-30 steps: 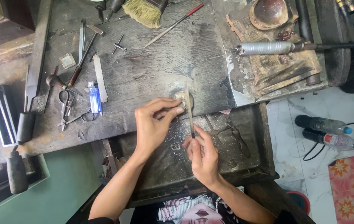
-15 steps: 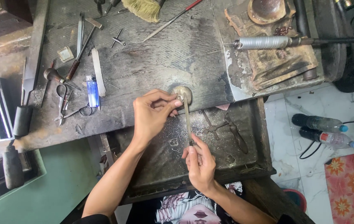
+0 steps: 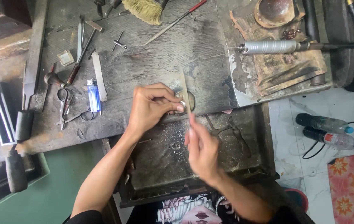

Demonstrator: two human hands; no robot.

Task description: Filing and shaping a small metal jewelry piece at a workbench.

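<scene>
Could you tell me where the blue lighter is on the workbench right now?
In the head view, the blue lighter lies on the left part of the bench, between the scissors and a flat metal file, left of the left hand.

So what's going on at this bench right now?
A person is working a small metal piece at the front edge of a worn wooden bench. The left hand pinches the piece against the bench, while the right hand, blurred with motion, holds a slim flat file laid across it. A dusty tray sits below the hands. Off to the left lie scissors, a blue lighter and other hand tools; a brush lies at the back.
</scene>
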